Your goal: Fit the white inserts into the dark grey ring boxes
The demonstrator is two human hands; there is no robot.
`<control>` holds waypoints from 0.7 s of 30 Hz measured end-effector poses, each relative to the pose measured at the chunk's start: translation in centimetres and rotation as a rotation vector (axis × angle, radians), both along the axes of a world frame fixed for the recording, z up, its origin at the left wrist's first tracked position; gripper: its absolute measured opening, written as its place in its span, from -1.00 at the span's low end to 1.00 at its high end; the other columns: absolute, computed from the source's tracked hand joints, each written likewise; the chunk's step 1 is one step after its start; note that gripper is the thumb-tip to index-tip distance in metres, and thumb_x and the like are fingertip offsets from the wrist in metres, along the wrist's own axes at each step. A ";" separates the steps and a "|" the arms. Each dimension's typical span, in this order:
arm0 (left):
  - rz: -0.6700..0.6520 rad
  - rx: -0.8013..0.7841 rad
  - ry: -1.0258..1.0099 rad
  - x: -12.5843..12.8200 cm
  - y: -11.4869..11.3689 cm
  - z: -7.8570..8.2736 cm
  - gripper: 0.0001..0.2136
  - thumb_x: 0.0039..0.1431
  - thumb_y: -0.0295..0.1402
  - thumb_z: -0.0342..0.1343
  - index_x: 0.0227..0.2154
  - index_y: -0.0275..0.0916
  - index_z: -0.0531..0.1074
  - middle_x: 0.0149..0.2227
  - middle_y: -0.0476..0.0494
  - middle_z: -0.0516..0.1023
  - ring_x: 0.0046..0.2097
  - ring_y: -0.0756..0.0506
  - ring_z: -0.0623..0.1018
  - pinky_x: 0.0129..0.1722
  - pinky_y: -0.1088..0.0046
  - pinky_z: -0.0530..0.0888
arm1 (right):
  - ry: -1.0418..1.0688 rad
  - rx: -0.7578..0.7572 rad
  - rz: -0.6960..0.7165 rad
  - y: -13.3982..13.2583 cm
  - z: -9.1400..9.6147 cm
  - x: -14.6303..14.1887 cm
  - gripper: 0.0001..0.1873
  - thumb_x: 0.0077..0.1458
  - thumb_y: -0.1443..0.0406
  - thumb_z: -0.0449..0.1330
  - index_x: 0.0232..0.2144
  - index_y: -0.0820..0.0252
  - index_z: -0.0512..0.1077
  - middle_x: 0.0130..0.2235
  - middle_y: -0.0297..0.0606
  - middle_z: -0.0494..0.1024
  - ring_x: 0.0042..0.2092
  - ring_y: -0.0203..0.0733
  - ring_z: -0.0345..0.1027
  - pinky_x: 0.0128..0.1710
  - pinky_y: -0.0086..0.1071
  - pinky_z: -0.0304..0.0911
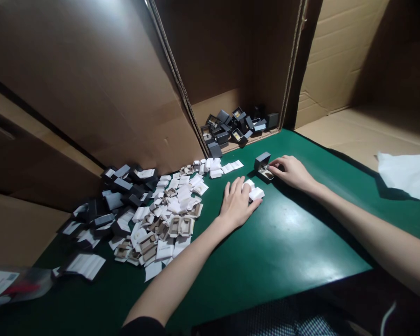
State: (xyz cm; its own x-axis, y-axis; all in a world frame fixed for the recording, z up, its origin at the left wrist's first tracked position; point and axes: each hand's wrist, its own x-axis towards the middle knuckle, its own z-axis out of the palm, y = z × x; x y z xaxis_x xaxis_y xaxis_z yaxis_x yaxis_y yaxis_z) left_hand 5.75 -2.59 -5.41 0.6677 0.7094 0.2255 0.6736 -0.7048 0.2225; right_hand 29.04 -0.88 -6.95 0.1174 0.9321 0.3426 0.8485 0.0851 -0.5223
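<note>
While the two hands are well apart near the centre of the frame, the right hand (290, 171) has its fingertips at the inside of a dark open box (262, 160), right of centre, lid raised; whether they pinch anything, cannot tell. Left hand (235, 204) low on the green tabletop (283, 252), thumb and forefinger spread about small white pieces (256, 194) just beside the box; grip on them unclear. Left of centre: loose spread of white and grey-brown packaging (177, 200). Dark boxes (123, 185) heaped beyond its left edge. Upper centre: second heap of dark boxes (222, 138) inside a cardboard carton (217, 98). Right edge: crumpled white sheet (408, 173).
</note>
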 end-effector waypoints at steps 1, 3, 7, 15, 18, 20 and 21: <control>-0.005 -0.007 -0.036 0.1 -0.1 -0.2 -0.74 0.20 -0.14 0.04 -0.21 -0.23 0.31 0.24 -0.35 0.15 0.28 -0.29 0.13 0.20 0.03 0.18 | 0.022 -0.011 -0.003 -0.1 0.1 -0.1 -0.69 0.10 0.11 0.06 -0.33 0.19 0.49 -0.36 -0.16 0.51 -0.28 -0.07 0.36 -0.29 -0.27 0.22; 0.000 -0.035 -0.108 0.1 0.0 -0.4 -0.80 0.18 -0.21 0.08 -0.25 -0.22 0.32 0.23 -0.31 0.15 0.27 -0.28 0.14 0.16 0.09 0.25 | 0.089 -0.020 0.013 -0.2 0.1 -0.5 -0.72 0.09 0.13 0.08 -0.30 0.19 0.46 -0.41 -0.22 0.51 -0.36 -0.15 0.35 -0.37 -0.33 0.19; 0.004 -0.149 -0.268 -0.3 1.1 -0.2 -0.85 0.07 -0.33 0.18 -0.31 -0.19 0.34 0.02 -0.17 0.40 0.08 -0.21 0.36 0.06 0.16 0.36 | 0.069 0.023 0.201 -0.6 0.3 -1.4 -0.77 0.11 0.19 0.05 -0.32 0.15 0.47 -0.38 -0.22 0.52 -0.35 -0.15 0.35 -0.34 -0.31 0.23; 0.003 -0.242 -0.461 -0.8 1.8 -0.5 -0.71 0.01 -0.53 0.11 -0.17 -0.17 0.32 -0.08 -0.10 0.48 -0.05 -0.12 0.46 -0.03 0.31 0.42 | 0.018 0.172 0.435 -1.4 0.9 -2.6 -0.79 0.15 0.26 0.04 -0.28 0.12 0.46 -0.22 -0.14 0.49 -0.16 -0.07 0.34 -0.16 -0.24 0.27; -0.004 -0.205 -0.421 -0.6 1.5 -0.5 -0.65 0.00 -0.50 0.13 -0.10 -0.17 0.31 -0.04 -0.12 0.45 0.02 -0.15 0.42 0.03 0.29 0.39 | -0.046 0.134 0.515 -1.4 0.9 -2.7 -0.78 0.17 0.27 0.02 -0.29 0.13 0.47 -0.25 -0.15 0.52 -0.19 -0.09 0.34 -0.20 -0.26 0.24; -0.007 -0.173 -0.456 -0.6 1.6 -0.4 -0.65 0.04 -0.44 0.14 -0.07 -0.18 0.30 0.01 -0.15 0.42 0.06 -0.14 0.39 0.08 0.29 0.37 | -0.102 0.117 0.507 -1.4 0.8 -2.6 -0.78 0.17 0.27 0.02 -0.30 0.13 0.47 -0.27 -0.16 0.53 -0.21 -0.10 0.35 -0.22 -0.27 0.21; 0.006 -0.145 -0.477 -0.7 1.8 -0.4 -0.67 0.07 -0.42 0.13 -0.07 -0.19 0.30 0.02 -0.17 0.41 0.08 -0.14 0.39 0.09 0.29 0.36 | -0.137 0.113 0.479 -1.4 0.8 -2.5 -0.78 0.17 0.27 0.02 -0.31 0.13 0.47 -0.28 -0.17 0.54 -0.22 -0.10 0.35 -0.23 -0.27 0.19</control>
